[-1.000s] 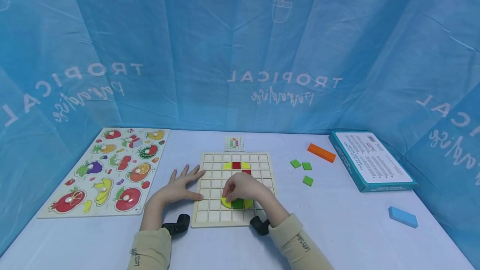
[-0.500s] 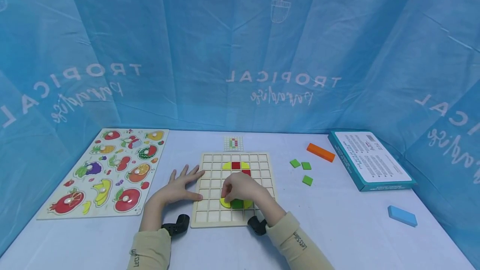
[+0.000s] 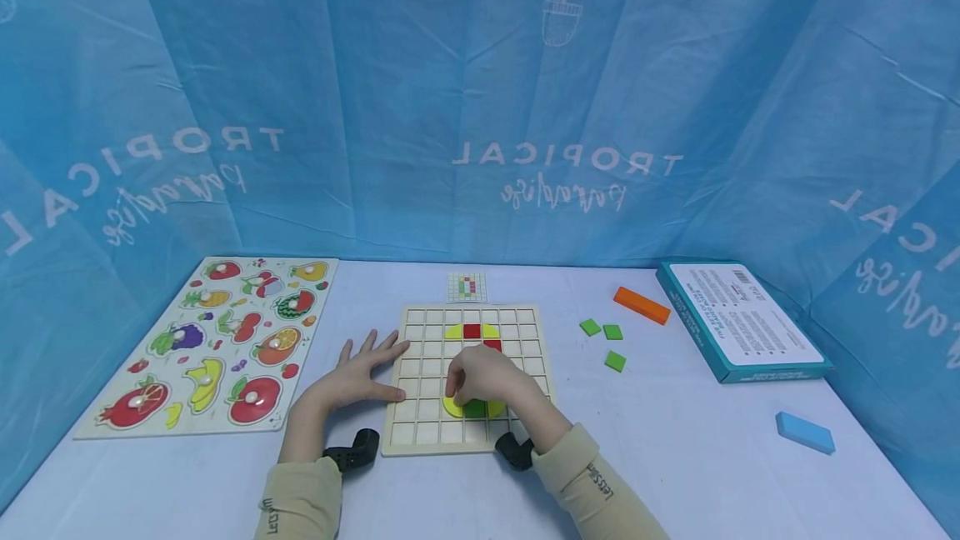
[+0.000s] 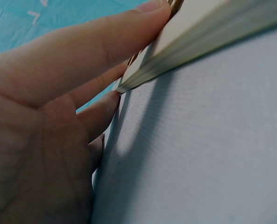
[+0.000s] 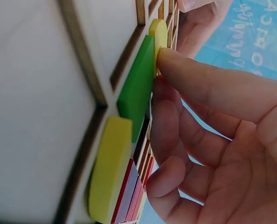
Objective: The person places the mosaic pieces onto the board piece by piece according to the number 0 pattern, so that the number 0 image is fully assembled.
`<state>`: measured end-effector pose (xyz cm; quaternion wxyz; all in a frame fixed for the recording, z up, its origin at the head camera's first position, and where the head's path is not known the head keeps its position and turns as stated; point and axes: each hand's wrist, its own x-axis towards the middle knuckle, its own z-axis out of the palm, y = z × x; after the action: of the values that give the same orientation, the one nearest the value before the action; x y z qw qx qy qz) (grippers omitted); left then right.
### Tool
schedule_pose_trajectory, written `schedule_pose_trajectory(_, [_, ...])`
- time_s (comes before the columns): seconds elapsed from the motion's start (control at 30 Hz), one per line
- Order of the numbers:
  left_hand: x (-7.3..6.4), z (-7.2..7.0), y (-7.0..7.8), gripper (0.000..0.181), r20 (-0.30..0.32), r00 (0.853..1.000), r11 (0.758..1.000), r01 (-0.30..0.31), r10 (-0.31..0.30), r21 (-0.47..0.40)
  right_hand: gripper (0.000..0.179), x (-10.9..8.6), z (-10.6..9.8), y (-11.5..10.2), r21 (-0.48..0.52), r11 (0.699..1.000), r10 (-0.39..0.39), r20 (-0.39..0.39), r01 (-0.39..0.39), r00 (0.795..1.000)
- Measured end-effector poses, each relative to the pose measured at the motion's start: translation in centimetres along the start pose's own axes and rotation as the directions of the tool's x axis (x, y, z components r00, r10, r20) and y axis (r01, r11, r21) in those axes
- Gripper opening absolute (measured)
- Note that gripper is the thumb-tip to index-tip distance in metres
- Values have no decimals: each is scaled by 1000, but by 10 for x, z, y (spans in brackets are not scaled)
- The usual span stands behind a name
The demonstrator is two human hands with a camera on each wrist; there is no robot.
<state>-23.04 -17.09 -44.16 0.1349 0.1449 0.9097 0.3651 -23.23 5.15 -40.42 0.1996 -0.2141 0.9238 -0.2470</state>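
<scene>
A wooden grid board (image 3: 420, 433) lies before me on the white table. My left hand (image 3: 352, 379) rests on its left side with fingers spread; the left wrist view has the thumb (image 4: 105, 39) on top at the edge. Over the lower middle of the grid, my right hand (image 3: 486, 373) pinches a yellow rounded tile (image 5: 160, 32) between thumb and fingers. Beside that tile are a green square tile (image 5: 137, 88) and a second yellow tile (image 5: 111, 170). A red tile (image 3: 472, 331) sits in the upper row between two yellow ones. My right hand hides the board's middle.
Behind the board lies a small pattern card (image 3: 467, 287). Loose green tiles (image 3: 614, 361), an orange block (image 3: 642, 305), a blue block (image 3: 805, 432) and a teal box (image 3: 742, 323) are on the right. A fruit puzzle board (image 3: 172, 373) lies on the left.
The yellow tile under my right fingers shifted slightly left, then back right against the green tile, the fingers moving with it. My left hand keeps its place on the board.
</scene>
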Motion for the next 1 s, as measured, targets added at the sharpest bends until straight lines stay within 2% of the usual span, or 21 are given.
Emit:
schedule_pose_trajectory(0.3, [0,0,1,86,-4,1000,1000,5,-5,-7,18,-2,-3,0,4,1000,-3,19,3,1000])
schedule_pose_trajectory(0.4, [0,0,1,86,-3,1000,1000,9,-9,-8,16,-2,-5,4,19,999,-29,15,29,999])
schedule_pose_trajectory(0.57, [0,0,0,87,-3,1000,1000,12,-12,-9,11,-3,-11,15,71,995,-66,-21,67,998])
schedule_pose_trajectory(0.73, [1,0,0,87,-3,1000,1000,13,-13,-5,8,-5,-21,28,150,986,-61,-53,68,997])
schedule_pose_trajectory(1.0, [0,0,0,87,-3,1000,1000,9,-9,-15,8,-11,-35,46,213,975,-34,-142,64,989])
